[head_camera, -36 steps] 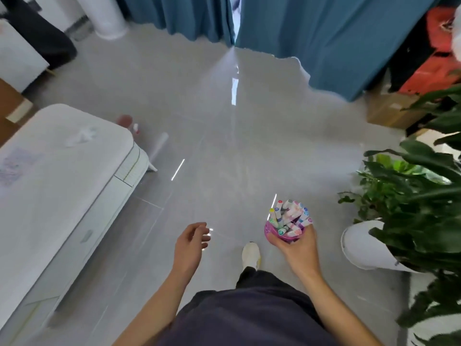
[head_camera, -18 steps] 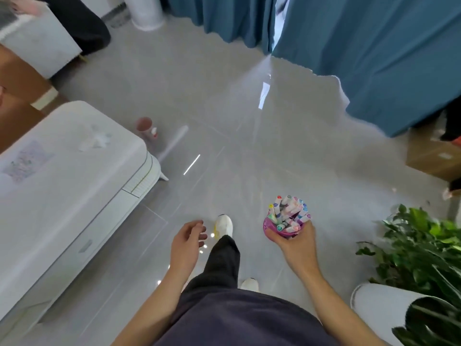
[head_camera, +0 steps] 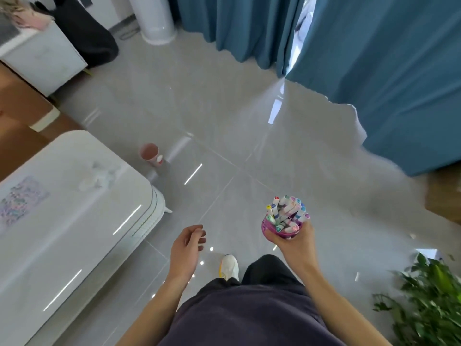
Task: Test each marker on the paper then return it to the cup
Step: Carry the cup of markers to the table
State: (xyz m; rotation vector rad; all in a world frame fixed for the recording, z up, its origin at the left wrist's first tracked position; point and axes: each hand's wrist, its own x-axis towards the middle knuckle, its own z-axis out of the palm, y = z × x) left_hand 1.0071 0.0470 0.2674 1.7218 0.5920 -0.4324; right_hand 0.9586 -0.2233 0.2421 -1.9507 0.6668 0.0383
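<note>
My right hand point(head_camera: 298, 242) grips a pink cup point(head_camera: 281, 231) from below, held up in front of me above the floor. Several white markers point(head_camera: 287, 212) with coloured caps stand packed in the cup. My left hand point(head_camera: 188, 245) hangs in front of me with loosely curled fingers and holds nothing. A sheet of paper point(head_camera: 21, 199) covered in coloured scribbles lies on the white table point(head_camera: 62, 233) at the left, well away from both hands.
A crumpled white tissue point(head_camera: 99, 177) lies on the table. A pink cup point(head_camera: 149, 153) stands on the grey tiled floor beyond the table's corner. Blue curtains point(head_camera: 374, 58) hang ahead and right. A green plant point(head_camera: 429, 303) sits at lower right. A white cylinder point(head_camera: 156, 18) stands far ahead.
I have walked forward and turned left. The table and paper now show more fully, the plant has slid to the lower right. Both hands keep their poses.
</note>
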